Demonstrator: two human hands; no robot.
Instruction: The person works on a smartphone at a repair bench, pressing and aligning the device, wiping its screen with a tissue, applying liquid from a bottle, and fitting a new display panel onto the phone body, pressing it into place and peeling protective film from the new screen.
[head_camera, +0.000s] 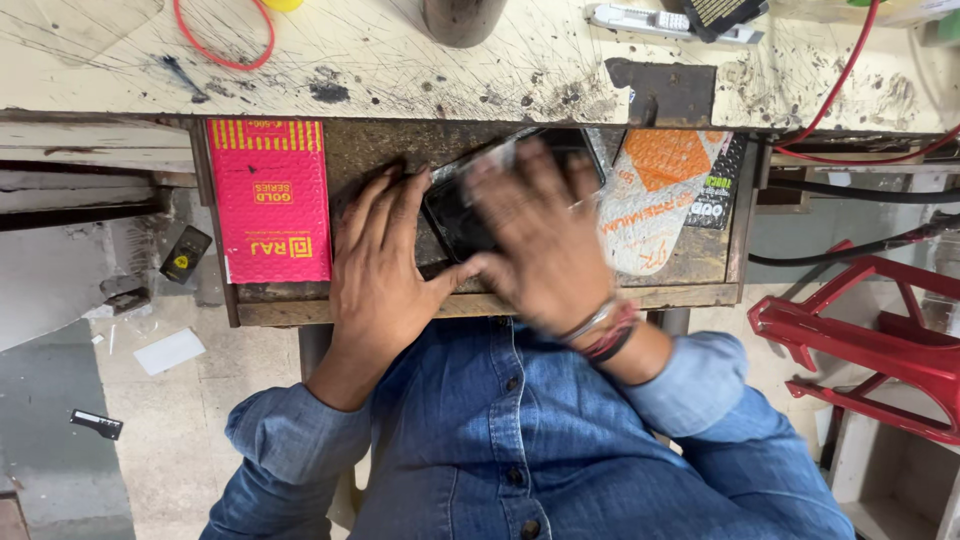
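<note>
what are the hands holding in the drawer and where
Both hands are on a flat black device in the drawer. The left hand rests at its left edge; the blurred right hand covers its right side. Exact grip cannot be told.

Both hands lie in the open drawer under the workbench. The left hand rests beside the phone, the right hand on it. A packet lies left of them.

My right hand is motion-blurred, so I can't tell its grip, and it covers most of the dark flat device in the drawer; my left hand hides that device's left edge. The dark cylinder, yellow object and red wire loop on the bench are cut off by the top edge. The red stool runs off the right side.
</note>
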